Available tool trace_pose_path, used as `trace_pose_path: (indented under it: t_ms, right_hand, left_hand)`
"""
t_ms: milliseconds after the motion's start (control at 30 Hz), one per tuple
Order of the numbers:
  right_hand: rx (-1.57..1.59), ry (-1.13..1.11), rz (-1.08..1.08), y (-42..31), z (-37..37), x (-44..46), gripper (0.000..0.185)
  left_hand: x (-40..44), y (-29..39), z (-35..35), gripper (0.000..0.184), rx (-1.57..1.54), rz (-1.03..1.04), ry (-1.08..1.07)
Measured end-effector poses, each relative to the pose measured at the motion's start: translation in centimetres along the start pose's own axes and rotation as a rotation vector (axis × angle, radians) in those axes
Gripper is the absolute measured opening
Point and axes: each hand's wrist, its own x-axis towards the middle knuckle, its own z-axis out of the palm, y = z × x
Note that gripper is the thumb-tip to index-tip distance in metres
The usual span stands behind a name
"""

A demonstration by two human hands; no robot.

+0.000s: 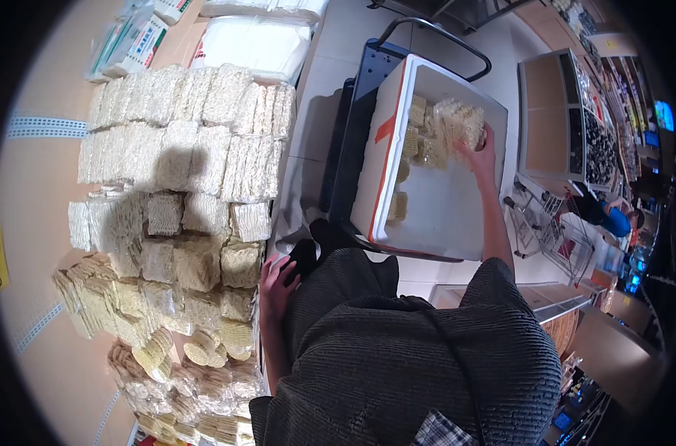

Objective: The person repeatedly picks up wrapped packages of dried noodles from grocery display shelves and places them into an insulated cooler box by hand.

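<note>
My right hand (477,152) is inside a white foam box (442,215), its fingers curled round a pack of dried noodles (460,123) near the box's upper part. Other noodle packs (419,141) lie along the box's left inner side. My left hand (277,279) hangs beside the shelf's edge with its fingers apart and nothing in them. Left of it, wrapped noodle packs (196,264) are stacked in rows on the display shelf, whiter ones above and yellower ones below.
The box rests on a dark cart (375,70) with a curved handle. White packages (256,44) lie at the shelf's top. At the right are a shopping cart (553,227), a display case (550,119) and a person in blue (615,221).
</note>
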Motion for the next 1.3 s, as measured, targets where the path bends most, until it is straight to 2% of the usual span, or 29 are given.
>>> trace_pose_path:
  t_ms: [67, 200, 267, 400, 467, 667, 1167, 1300]
  right_hand:
    - [0.018, 0.021, 0.147, 3.6, -2.0, -3.8, 0.102]
    - [-0.575, -0.135, 0.208, 7.9, -3.2, -9.7, 0.102]
    - [-0.780, -0.285, 0.222, 6.1, -2.3, -11.2, 0.103]
    - [-0.802, -0.425, 0.262, 13.5, -1.8, -13.3, 0.104]
    - [-0.795, -0.464, 0.249, 16.5, -1.6, -13.8, 0.105]
    - [-0.868, -0.560, 0.127, 19.6, -0.3, -13.7, 0.102]
    - [-0.984, -0.620, -0.038, 21.9, 2.3, -12.4, 0.100]
    - [-1.033, -0.578, -0.088, 21.3, 2.9, -12.5, 0.101]
  left_hand:
    - [0.6, 0.0, 0.2, 0.051, 0.026, -0.021, -0.012]
    - [1.4, -0.3, 0.3, 0.047, 0.045, -0.048, -0.032]
    - [2.0, -0.9, -0.4, 0.050, 0.062, -0.047, -0.074]
    - [1.9, -1.3, -0.8, 0.055, 0.032, -0.054, -0.126]
    - [1.9, -1.8, -1.3, 0.057, 0.034, -0.086, -0.077]
    - [1.1, -2.9, -2.3, 0.057, 0.003, -0.109, 0.000]
    - [0.1, -5.0, -1.9, 0.057, -0.062, -0.117, 0.031]
    - [0.1, -4.8, -1.2, 0.055, -0.073, -0.103, 0.043]
